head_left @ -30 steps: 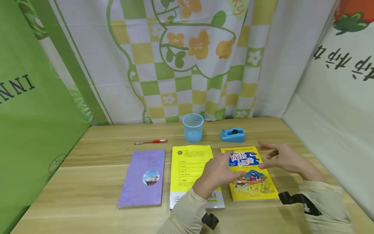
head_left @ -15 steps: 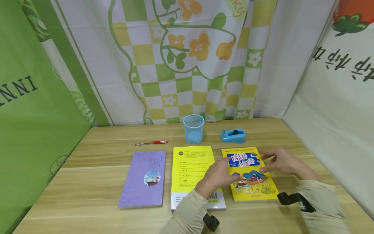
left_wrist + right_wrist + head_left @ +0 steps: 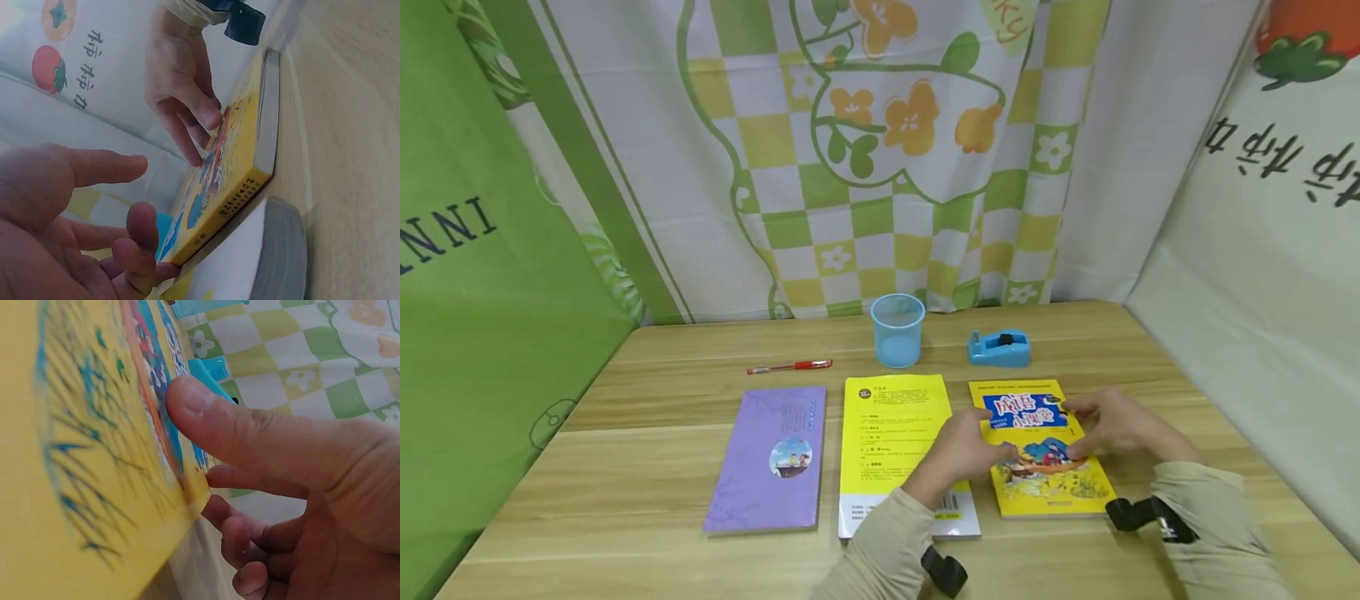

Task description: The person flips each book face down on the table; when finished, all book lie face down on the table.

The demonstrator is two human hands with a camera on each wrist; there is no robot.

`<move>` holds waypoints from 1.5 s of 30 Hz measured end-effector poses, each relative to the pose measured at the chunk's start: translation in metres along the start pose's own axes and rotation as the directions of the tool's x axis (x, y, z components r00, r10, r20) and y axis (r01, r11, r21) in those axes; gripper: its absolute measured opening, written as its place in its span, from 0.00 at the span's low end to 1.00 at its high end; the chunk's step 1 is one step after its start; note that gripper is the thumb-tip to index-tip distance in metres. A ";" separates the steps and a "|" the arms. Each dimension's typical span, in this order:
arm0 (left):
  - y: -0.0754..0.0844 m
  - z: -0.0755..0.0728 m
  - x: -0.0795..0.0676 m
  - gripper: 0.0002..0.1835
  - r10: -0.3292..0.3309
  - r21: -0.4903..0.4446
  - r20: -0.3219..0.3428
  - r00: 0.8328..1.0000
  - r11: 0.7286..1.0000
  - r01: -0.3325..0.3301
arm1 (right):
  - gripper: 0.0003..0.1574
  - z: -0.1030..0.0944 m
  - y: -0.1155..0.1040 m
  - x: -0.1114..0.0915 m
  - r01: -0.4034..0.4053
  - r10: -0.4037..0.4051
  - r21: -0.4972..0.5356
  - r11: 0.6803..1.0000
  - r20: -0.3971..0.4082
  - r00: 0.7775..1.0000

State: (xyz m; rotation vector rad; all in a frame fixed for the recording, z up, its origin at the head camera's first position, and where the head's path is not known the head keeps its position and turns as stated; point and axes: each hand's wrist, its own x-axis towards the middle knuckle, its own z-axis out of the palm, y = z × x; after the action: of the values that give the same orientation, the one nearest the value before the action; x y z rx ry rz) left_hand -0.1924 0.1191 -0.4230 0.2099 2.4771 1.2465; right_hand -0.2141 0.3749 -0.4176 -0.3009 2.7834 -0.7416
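A yellow book (image 3: 1052, 487) with a blue title patch and a boat picture lies flat on the table at right. My left hand (image 3: 964, 450) is at its left edge; in the left wrist view, its thumb (image 3: 112, 167) stands apart from the cover and its other fingertips are by the spine. From the right, my right hand (image 3: 1112, 427) reaches the book's other long edge. The right wrist view has the thumb (image 3: 206, 412) over the cover, with the fingertips right at the edge. My left forearm partly covers a yellow-and-white book (image 3: 883, 450) lying beside it.
A purple book (image 3: 760, 492) lies farther left, with a red pen (image 3: 790, 366) behind it. At the back of the wooden table (image 3: 625, 467) stand a blue mesh cup (image 3: 897, 342) and a blue tape dispenser (image 3: 998, 350). A patterned curtain (image 3: 880, 225) hangs behind.
My right hand has moved left and down onto the yellow book's right edge. My left hand has shifted slightly, staying by its left edge. The other books, pen, cup and dispenser stay put.
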 end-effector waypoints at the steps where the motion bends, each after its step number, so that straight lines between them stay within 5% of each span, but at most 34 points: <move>1: 0.001 0.000 0.000 0.36 -0.010 -0.033 0.001 1.000 0.999 0.010 | 0.51 0.000 -0.001 0.000 -0.008 0.008 0.000 1.000 0.000 1.000; 14: 0.007 0.007 0.001 0.35 -0.090 -0.250 -0.113 0.989 0.966 0.060 | 0.49 0.003 -0.007 0.002 -0.048 0.048 0.000 0.999 -0.007 0.999; 28: 0.007 0.000 0.004 0.34 -0.135 -0.534 -0.200 0.971 0.846 0.008 | 0.49 0.005 -0.006 0.006 -0.013 0.013 0.009 1.000 -0.023 1.000; 36: 0.012 -0.010 0.001 0.41 -0.071 -0.579 -0.198 0.978 0.813 -0.059 | 0.47 0.007 -0.010 0.006 0.065 -0.066 0.064 0.996 0.015 0.998; 42: 0.010 -0.013 0.001 0.43 0.061 -0.607 -0.192 0.980 0.777 -0.167 | 0.43 0.009 -0.019 0.003 0.190 -0.193 0.119 0.975 0.016 0.981; 45: 0.008 -0.013 0.001 0.42 0.121 -0.589 -0.174 0.977 0.783 -0.202 | 0.43 0.009 -0.025 0.001 0.205 -0.215 0.192 0.960 0.032 0.976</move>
State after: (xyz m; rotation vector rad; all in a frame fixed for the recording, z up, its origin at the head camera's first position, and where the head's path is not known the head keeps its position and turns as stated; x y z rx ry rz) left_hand -0.1987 0.1142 -0.4096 0.1778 2.0412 2.1125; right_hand -0.2093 0.3494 -0.4130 -0.5762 2.6329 -1.0221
